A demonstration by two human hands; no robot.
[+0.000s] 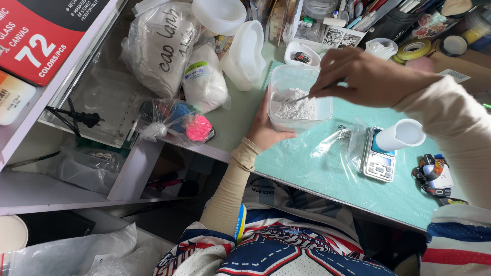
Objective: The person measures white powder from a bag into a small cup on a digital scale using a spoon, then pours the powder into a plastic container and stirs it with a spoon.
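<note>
Holding the clear plastic tub (299, 97) of white powder (294, 105) in the middle of the frame, the left hand (266, 128) cups its near side while the right hand (368, 76) pinches a thin spoon (302, 98) reaching in from the right.

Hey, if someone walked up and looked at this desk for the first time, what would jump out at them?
First, the clear plastic tub of white powder at the centre of the pale green mat, steadied by the left hand while the right hand dips a thin tool into it. Next, the small pocket scale to the right with a white cup on it. At upper left, a big bag of white powder with handwriting on it.
</note>
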